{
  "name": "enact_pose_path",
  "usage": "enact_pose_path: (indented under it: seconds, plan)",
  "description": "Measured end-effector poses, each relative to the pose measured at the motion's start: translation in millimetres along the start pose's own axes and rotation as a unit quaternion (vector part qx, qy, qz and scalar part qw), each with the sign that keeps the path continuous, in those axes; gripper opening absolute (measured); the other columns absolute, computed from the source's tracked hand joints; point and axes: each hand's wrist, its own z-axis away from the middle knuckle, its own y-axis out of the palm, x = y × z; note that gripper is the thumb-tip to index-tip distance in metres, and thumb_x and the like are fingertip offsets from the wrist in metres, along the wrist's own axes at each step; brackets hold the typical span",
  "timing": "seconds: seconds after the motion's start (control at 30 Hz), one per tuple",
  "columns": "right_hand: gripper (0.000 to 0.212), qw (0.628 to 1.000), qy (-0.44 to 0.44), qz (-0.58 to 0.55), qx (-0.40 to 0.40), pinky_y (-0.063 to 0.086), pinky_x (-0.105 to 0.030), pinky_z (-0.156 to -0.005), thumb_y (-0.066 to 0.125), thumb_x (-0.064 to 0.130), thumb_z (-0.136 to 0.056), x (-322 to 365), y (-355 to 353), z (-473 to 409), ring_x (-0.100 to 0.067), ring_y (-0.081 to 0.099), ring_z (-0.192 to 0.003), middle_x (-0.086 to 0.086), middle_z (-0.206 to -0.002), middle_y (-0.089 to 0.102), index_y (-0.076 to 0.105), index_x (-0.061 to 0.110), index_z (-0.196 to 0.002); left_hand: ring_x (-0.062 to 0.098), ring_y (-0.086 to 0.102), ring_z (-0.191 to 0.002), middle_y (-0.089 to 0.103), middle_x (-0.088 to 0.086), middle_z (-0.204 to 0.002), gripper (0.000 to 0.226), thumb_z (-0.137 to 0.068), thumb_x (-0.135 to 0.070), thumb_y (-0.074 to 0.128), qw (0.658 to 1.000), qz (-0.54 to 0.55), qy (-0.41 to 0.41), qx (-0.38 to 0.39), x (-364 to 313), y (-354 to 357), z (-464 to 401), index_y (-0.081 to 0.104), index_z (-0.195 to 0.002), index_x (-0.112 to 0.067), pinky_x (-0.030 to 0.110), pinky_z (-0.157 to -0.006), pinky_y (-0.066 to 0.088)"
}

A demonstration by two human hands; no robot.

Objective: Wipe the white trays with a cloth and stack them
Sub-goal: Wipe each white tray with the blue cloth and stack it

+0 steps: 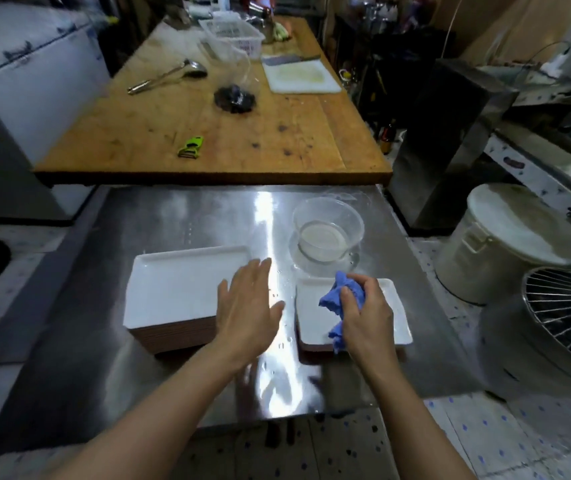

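Observation:
A tall stack of white trays [173, 289] with brown undersides stands on the steel table [180, 216], left of centre. A smaller pile with a white tray [311, 313] on top lies to its right. My right hand [363, 313] grips a crumpled blue cloth [337, 297] over that right tray. My left hand [247, 303] hovers with straight, spread fingers over the right edge of the left stack and the gap between the piles; whether it touches the stack is unclear.
A clear plastic bowl [325, 233] with cloudy liquid stands just behind the right tray. Beyond is a wooden table [277, 140] with a green peeler [190, 147], a ladle and a cutting board. A lidded metal pot [516, 244] and a wire rack stand right.

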Motion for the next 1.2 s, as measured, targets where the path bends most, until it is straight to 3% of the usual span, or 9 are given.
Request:
enact_pose_path:
  seconds: [0.1,0.23,0.4,0.5,0.57,0.67,0.77,1.07,1.2]
  plan:
    - [0.006,0.999,-0.029,0.020,0.029,0.055,-0.024,-0.058,0.049,0.019,-0.096,14,29,4,-0.006,0.062,-0.070,-0.002,-0.101,0.057,0.051,0.024,-0.098,0.025,0.023,-0.133,0.028,0.007,-0.148,0.070,-0.090,-0.032,0.057,0.994,0.016,-0.086,-0.059,45,-26,6,0.021,-0.147,-0.013,0.037,-0.107,0.023]
    - [0.010,0.995,-0.039,0.000,0.089,0.043,-0.021,-0.035,0.045,0.016,-0.096,34,69,9,-0.012,0.059,-0.043,-0.005,-0.105,0.051,0.052,0.024,-0.097,0.031,0.027,-0.126,0.032,0.012,-0.140,0.070,-0.087,-0.031,0.062,0.978,0.011,-0.194,-0.080,102,-49,10,0.026,-0.144,-0.013,0.041,-0.102,0.032]
    - [0.010,0.985,-0.108,0.040,0.126,0.045,-0.013,-0.043,0.047,0.014,-0.094,50,115,8,-0.005,0.061,-0.056,-0.002,-0.110,0.046,0.051,0.021,-0.098,0.033,0.030,-0.124,0.036,0.015,-0.134,0.052,-0.091,-0.027,0.054,0.960,0.027,-0.274,-0.058,148,-59,10,0.037,-0.137,-0.013,0.043,-0.097,0.036]
    - [0.021,0.963,-0.130,0.159,0.174,0.032,-0.003,-0.075,0.048,0.014,-0.094,48,134,5,0.006,0.051,-0.092,-0.007,-0.126,0.044,0.052,0.014,-0.115,0.032,0.036,-0.120,0.041,0.014,-0.128,0.037,-0.093,-0.021,0.046,0.961,0.036,-0.271,-0.037,161,-59,10,0.046,-0.129,-0.014,0.042,-0.092,0.039]
    - [0.033,0.922,-0.149,0.304,0.189,0.029,-0.021,-0.095,0.048,0.024,-0.094,41,140,5,-0.015,0.041,-0.119,-0.005,-0.136,0.039,0.049,0.014,-0.126,0.030,0.046,-0.110,0.044,0.011,-0.121,0.033,-0.091,-0.018,0.044,0.962,0.054,-0.267,-0.029,167,-59,9,0.050,-0.124,-0.016,0.040,-0.087,0.042]
    - [0.023,0.885,-0.216,0.389,0.141,0.035,-0.028,-0.085,0.048,0.023,-0.092,38,146,13,-0.025,0.042,-0.112,0.006,-0.124,0.050,0.056,0.013,-0.110,0.030,0.053,-0.098,0.048,0.009,-0.115,0.033,-0.089,-0.013,0.046,0.962,0.080,-0.257,-0.032,170,-59,9,0.054,-0.120,-0.016,0.038,-0.080,0.045]
    - [0.011,0.942,-0.115,0.287,0.131,0.046,-0.038,-0.072,0.038,0.018,-0.093,39,154,14,-0.024,0.052,-0.087,0.010,-0.092,0.056,0.048,0.015,-0.090,0.031,0.054,-0.096,0.050,0.010,-0.113,0.033,-0.087,-0.009,0.048,0.964,0.097,-0.244,-0.033,170,-58,8,0.056,-0.119,-0.014,0.040,-0.081,0.047]
    - [0.041,0.898,-0.106,0.393,0.169,0.038,-0.035,-0.089,0.049,0.004,-0.086,43,188,-31,-0.029,0.035,-0.120,-0.013,-0.133,0.035,0.046,0.010,-0.127,0.026,0.052,-0.103,0.052,0.006,-0.115,0.036,-0.082,-0.002,0.053,0.969,0.115,-0.214,-0.045,179,-56,1,0.054,-0.117,-0.010,0.032,-0.087,0.042]
    - [0.036,0.902,-0.160,0.350,0.193,0.036,-0.032,-0.083,0.046,0.003,-0.083,43,206,-26,-0.030,0.037,-0.116,-0.013,-0.127,0.041,0.054,0.008,-0.118,0.025,0.051,-0.104,0.051,0.005,-0.116,0.037,-0.082,-0.004,0.053,0.967,0.115,-0.219,-0.053,180,-54,1,0.052,-0.119,-0.011,0.031,-0.086,0.040]
